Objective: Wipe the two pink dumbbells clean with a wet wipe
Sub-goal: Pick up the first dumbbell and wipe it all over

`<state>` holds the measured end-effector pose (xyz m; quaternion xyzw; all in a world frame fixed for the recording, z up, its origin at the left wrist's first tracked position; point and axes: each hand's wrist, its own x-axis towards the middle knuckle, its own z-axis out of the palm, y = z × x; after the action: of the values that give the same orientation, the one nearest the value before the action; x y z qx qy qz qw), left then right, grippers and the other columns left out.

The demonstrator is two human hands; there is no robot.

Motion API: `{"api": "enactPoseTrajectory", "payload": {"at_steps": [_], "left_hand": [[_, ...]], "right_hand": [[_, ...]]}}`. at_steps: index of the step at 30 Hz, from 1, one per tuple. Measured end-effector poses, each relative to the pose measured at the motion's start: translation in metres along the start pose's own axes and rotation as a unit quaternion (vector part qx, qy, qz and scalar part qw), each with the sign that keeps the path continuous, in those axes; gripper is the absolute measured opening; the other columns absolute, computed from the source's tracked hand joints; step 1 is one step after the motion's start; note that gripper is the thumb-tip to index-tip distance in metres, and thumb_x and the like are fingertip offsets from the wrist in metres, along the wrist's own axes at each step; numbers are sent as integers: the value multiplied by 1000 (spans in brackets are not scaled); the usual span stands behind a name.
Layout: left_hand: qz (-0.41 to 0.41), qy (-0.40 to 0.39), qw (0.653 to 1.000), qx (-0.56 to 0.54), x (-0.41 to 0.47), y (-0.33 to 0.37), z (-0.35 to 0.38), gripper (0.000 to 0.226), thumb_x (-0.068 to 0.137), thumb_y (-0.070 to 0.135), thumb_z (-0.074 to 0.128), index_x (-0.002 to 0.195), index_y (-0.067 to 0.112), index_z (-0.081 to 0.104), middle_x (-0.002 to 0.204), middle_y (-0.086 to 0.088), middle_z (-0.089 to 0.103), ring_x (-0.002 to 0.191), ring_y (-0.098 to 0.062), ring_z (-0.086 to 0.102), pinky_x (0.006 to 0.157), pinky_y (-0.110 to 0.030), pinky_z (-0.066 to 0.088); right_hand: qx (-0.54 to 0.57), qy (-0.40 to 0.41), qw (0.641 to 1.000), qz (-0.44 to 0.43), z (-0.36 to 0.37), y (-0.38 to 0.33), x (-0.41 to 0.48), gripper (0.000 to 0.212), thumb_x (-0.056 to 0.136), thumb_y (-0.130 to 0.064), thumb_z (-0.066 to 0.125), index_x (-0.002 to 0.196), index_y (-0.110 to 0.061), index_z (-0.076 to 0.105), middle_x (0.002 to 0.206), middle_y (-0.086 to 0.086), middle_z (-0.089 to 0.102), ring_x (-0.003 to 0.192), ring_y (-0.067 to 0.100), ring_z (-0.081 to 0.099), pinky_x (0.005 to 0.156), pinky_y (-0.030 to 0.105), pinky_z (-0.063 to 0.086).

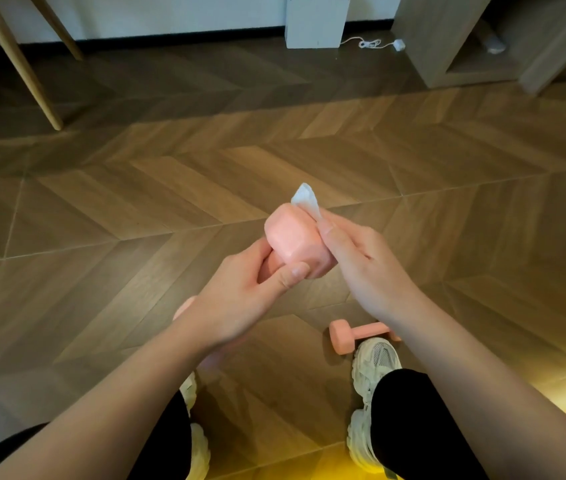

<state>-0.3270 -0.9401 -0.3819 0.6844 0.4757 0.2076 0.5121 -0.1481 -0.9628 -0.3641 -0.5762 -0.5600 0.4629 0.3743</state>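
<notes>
The job is sitting partway through, as far as one can judge: the person is working on the first dumbbell [292, 237], holding it in the air in front of the body, while the second dumbbell [354, 332] is lying on the wooden floor [170, 188] just beside the toe of the right shoe [375, 362], with no hand or wipe near it. Whether that one on the floor is already clean cannot be told; it is probably waiting its turn. The left hand [240, 299] is gripping the raised dumbbell by its handle, its fingers [292, 275] curling round the bar with the thumb lying across the front, so that one pink head is pointing up and away from the body and the other end is peeking out below the wrist. The right hand [361, 268] is coming in from the right side with the wrist bent inward, its fingers pinching the wet wipe [305, 197] and pressing it against the right face of the upper head; a white corner of the wipe is sticking up above the pink. How much of this head is wiped is not visible, and the handle and lower head, covered by the left hand and wrist, are likely remaining to be done.
</notes>
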Motion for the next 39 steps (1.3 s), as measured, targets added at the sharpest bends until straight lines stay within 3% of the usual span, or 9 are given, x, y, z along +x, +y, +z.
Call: {"api": "enactPoseTrajectory", "payload": {"at_steps": [5, 12, 17, 21, 23, 25, 27, 35, 39], "left_hand": [[-36, 54, 998, -21, 6, -7, -6, 50, 72, 81, 45, 83, 33, 55, 63, 26, 59, 54, 0, 52, 62, -26, 40], [-7, 18, 998, 56, -2, 5, -3, 42, 78, 76, 44, 91, 37, 52, 68, 19, 58, 68, 11, 55, 57, -12, 37], [-23, 29, 997, 68, 0, 2, -5, 45, 81, 77, 44, 96, 35, 54, 66, 23, 56, 67, 12, 54, 55, -13, 34], [-11, -2, 995, 100, -1, -2, -2, 52, 74, 82, 42, 95, 36, 54, 73, 26, 62, 71, 3, 57, 61, -22, 42], [-12, -10, 993, 115, -1, -2, 0, 60, 73, 86, 39, 99, 35, 56, 80, 16, 65, 75, -4, 60, 69, -36, 51], [-24, -5, 993, 114, 1, -1, -1, 63, 76, 87, 39, 99, 31, 57, 77, 13, 63, 72, -3, 59, 66, -33, 46], [-43, 5, 995, 86, 2, 3, -3, 56, 75, 80, 40, 95, 31, 57, 72, 15, 59, 64, 3, 56, 61, -26, 39], [-19, 4, 995, 94, -3, 4, -3, 59, 73, 86, 38, 91, 33, 55, 67, 24, 59, 68, 5, 54, 58, -21, 35], [-34, 21, 996, 85, 1, 4, -6, 53, 77, 79, 42, 93, 31, 56, 70, 16, 58, 64, 1, 54, 61, -26, 37]], "right_hand": [[17, -13, 997, -78, 5, 3, -5, 41, 103, -18, 34, 141, -16, 49, 145, -8, 51, 138, -1, 41, 111, 14, 31], [49, 7, 999, -14, 8, 8, 2, 47, 94, -50, 31, 116, -30, 67, 116, -1, 72, 115, 5, 61, 98, 20, 44], [29, 11, 998, -48, 7, 8, -5, 48, 101, -26, 27, 132, -12, 61, 119, -4, 70, 118, 0, 58, 96, 11, 40], [39, 30, 999, 7, 8, 6, 3, 50, 98, -32, 27, 74, -39, 70, 68, -20, 63, 72, -3, 56, 71, 13, 41], [51, 31, 998, -8, 9, 6, 4, 48, 99, -33, 27, 89, -33, 74, 84, -15, 70, 84, 0, 61, 81, 20, 45], [59, 9, 997, -44, 10, 6, -1, 47, 103, -26, 25, 125, -19, 66, 125, -4, 68, 122, 4, 56, 105, 23, 40], [56, -4, 995, -80, 8, 7, -7, 46, 104, -19, 23, 135, -12, 57, 141, -3, 57, 137, 4, 44, 112, 18, 32], [56, 22, 998, 10, 9, 9, 2, 33, 104, -35, 41, 109, -23, 72, 89, -17, 71, 88, -2, 63, 77, 12, 43], [76, 2, 997, -23, 7, 8, -6, 42, 99, -29, 47, 138, -15, 57, 118, -8, 67, 113, 4, 61, 92, 16, 46]]}}
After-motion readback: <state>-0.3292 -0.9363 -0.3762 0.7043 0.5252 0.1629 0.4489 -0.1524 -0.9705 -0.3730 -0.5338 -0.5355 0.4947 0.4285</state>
